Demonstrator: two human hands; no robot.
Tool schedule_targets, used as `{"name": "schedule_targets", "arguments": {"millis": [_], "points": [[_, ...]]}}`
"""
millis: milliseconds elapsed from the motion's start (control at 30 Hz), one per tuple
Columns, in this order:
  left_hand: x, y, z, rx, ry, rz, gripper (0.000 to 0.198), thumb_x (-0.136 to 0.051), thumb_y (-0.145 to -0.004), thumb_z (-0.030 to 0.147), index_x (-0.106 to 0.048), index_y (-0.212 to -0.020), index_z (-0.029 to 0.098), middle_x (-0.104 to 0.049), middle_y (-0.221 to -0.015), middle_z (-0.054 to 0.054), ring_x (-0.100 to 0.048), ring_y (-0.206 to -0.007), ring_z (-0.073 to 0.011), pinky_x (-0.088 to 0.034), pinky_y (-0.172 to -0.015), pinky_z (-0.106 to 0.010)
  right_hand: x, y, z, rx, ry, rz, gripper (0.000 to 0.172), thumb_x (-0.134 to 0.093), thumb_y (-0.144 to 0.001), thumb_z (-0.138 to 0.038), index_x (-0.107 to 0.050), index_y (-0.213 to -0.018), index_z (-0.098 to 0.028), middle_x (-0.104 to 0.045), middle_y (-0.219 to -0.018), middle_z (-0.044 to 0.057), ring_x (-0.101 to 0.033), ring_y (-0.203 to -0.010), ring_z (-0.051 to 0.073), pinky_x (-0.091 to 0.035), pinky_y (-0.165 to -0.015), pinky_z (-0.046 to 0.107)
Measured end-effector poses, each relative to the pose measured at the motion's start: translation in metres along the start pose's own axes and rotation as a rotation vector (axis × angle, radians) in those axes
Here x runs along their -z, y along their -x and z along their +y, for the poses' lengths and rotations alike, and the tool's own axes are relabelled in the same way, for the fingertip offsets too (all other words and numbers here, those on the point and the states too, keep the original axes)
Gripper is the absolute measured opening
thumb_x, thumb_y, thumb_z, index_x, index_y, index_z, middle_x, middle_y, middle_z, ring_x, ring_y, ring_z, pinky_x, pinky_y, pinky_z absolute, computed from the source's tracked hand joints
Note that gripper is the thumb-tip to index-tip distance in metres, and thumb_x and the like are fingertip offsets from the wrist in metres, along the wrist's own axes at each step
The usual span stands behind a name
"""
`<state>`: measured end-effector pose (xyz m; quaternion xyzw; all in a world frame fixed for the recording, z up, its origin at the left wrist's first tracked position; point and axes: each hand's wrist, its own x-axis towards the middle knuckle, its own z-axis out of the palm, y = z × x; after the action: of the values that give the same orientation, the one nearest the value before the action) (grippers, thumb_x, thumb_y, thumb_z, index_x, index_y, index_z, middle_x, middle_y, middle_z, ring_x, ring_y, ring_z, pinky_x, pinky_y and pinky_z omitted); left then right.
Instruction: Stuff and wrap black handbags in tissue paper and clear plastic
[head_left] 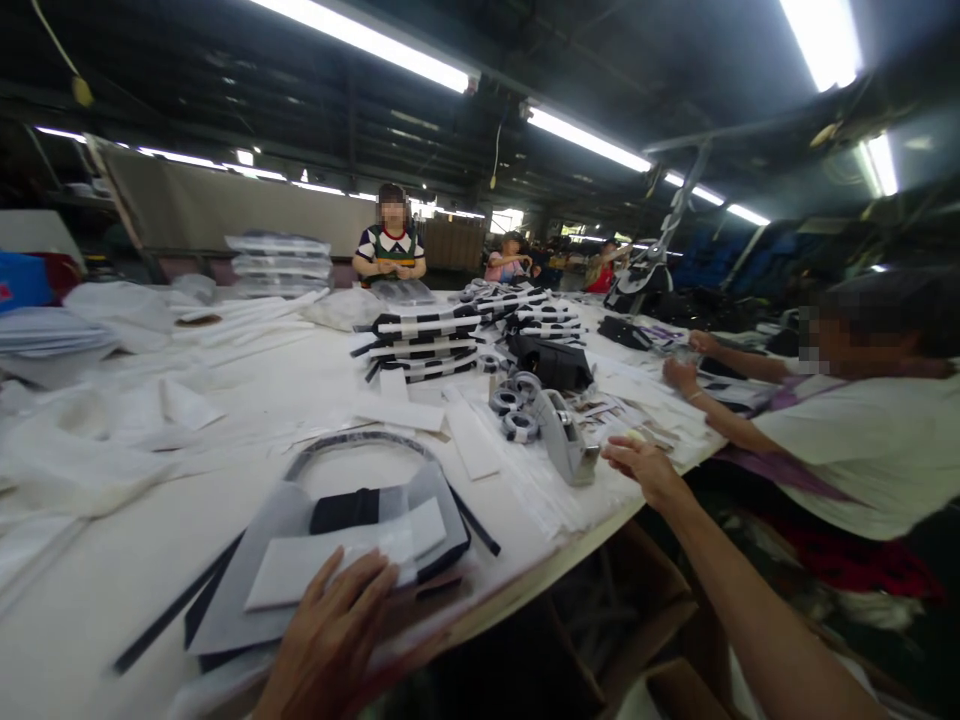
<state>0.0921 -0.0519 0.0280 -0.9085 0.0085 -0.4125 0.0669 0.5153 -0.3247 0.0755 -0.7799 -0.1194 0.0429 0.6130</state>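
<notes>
Left fingers touch white strip atop grey-and-black bag.

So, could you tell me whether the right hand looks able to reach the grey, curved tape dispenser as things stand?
Most likely yes: the right hand is just beside the grey, curved tape dispenser, with no visible obstacle between them.

No text, brand or number can be read; a reddish mark on the blue item near the left edge of the table is unclear.
</notes>
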Motion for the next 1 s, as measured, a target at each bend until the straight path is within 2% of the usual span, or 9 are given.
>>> {"name": "schedule_targets", "arguments": {"millis": [133, 300, 467, 600, 667, 733, 867, 933, 1000], "points": [[0.0, 0.0, 0.0, -0.014, -0.008, 0.008, 0.028, -0.044, -0.096, 0.015, -0.063, -0.115, 0.021, -0.072, -0.108, -0.003, -0.066, -0.105, -0.0139, -0.032, -0.117, -0.035, -0.002, 0.014, 0.015, -0.14, 0.05, -0.086, 0.021, -0.071, -0.062, -0.039, -0.066, -0.068, -0.019, -0.071, -0.066, 0.007, -0.064, -0.054, 0.018, -0.052, -0.053, 0.029], [-0.002, 0.004, 0.001, 0.03, 0.005, -0.032, 0.029, -0.045, -0.096, 0.015, -0.062, -0.118, 0.023, -0.071, -0.109, -0.003, -0.066, -0.106, -0.0145, -0.034, -0.115, -0.039, -0.015, 0.009, 0.021, -0.186, 0.133, -0.095, 0.019, -0.066, -0.065, -0.04, -0.062, -0.059, -0.022, -0.07, -0.064, 0.005, -0.063, -0.057, 0.018, -0.052, -0.057, 0.03], [0.003, 0.003, 0.014, 0.197, 0.083, -0.115, 0.027, -0.046, -0.095, 0.013, -0.063, -0.114, 0.022, -0.07, -0.109, -0.005, -0.065, -0.107, -0.0159, -0.037, -0.113, -0.043, -0.003, 0.013, 0.019, -0.165, 0.356, -0.143, 0.021, -0.071, -0.055, -0.036, -0.057, -0.045, -0.022, -0.058, -0.043, 0.003, -0.058, -0.051, 0.022, -0.05, -0.057, 0.035], [0.007, -0.002, 0.019, 0.265, 0.135, -0.164, 0.025, -0.047, -0.095, 0.012, -0.062, -0.113, 0.021, -0.07, -0.108, -0.005, -0.064, -0.109, -0.0165, -0.036, -0.113, -0.045, -0.005, 0.019, -0.01, -0.037, 0.464, -0.258, 0.027, -0.071, -0.055, -0.047, -0.067, -0.055, -0.021, -0.064, -0.054, 0.005, -0.06, -0.059, 0.024, -0.05, -0.065, 0.037], [0.008, -0.003, 0.02, 0.282, 0.144, -0.17, 0.024, -0.047, -0.094, 0.012, -0.061, -0.111, 0.02, -0.069, -0.107, -0.005, -0.064, -0.108, -0.0165, -0.036, -0.113, -0.046, -0.024, 0.03, -0.042, 0.118, 0.525, -0.415, 0.038, -0.072, -0.057, -0.056, -0.073, -0.067, -0.02, -0.068, -0.063, 0.006, -0.062, -0.066, 0.024, -0.049, -0.069, 0.036], [0.009, -0.004, 0.02, 0.3, 0.149, -0.173, 0.022, -0.049, -0.094, 0.013, -0.061, -0.111, 0.02, -0.068, -0.107, -0.005, -0.063, -0.108, -0.017, -0.035, -0.113, -0.046, -0.056, 0.051, -0.084, 0.231, 0.589, -0.623, 0.042, -0.07, -0.063, -0.06, -0.075, -0.074, -0.02, -0.071, -0.073, 0.006, -0.062, -0.071, 0.024, -0.048, -0.071, 0.034], [0.007, -0.002, 0.022, 0.315, 0.158, -0.19, 0.02, -0.047, -0.096, 0.016, -0.06, -0.112, 0.02, -0.067, -0.107, -0.005, -0.062, -0.11, -0.0178, -0.034, -0.113, -0.047, -0.138, 0.107, -0.163, 0.483, 0.759, -1.11, 0.03, -0.066, -0.077, -0.051, -0.075, -0.077, -0.022, -0.073, -0.077, 0.003, -0.063, -0.076, 0.022, -0.047, -0.074, 0.03], [0.005, 0.0, 0.023, 0.329, 0.163, -0.196, 0.02, -0.046, -0.097, 0.017, -0.06, -0.112, 0.02, -0.066, -0.107, -0.005, -0.061, -0.111, -0.0179, -0.033, -0.114, -0.048, -0.176, 0.132, -0.186, 0.586, 0.848, -1.313, 0.023, -0.066, -0.079, -0.044, -0.076, -0.077, -0.024, -0.071, -0.072, 0.0, -0.061, -0.069, 0.018, -0.044, -0.067, 0.027], [0.002, 0.002, 0.024, 0.348, 0.168, -0.201, 0.019, -0.047, -0.097, 0.018, -0.059, -0.112, 0.02, -0.065, -0.108, -0.006, -0.061, -0.111, -0.0178, -0.032, -0.114, -0.048, -0.207, 0.15, -0.196, 0.692, 0.926, -1.452, 0.013, -0.069, -0.076, -0.036, -0.075, -0.074, -0.024, -0.068, -0.063, -0.003, -0.058, -0.061, 0.015, -0.039, -0.06, 0.024]]}}
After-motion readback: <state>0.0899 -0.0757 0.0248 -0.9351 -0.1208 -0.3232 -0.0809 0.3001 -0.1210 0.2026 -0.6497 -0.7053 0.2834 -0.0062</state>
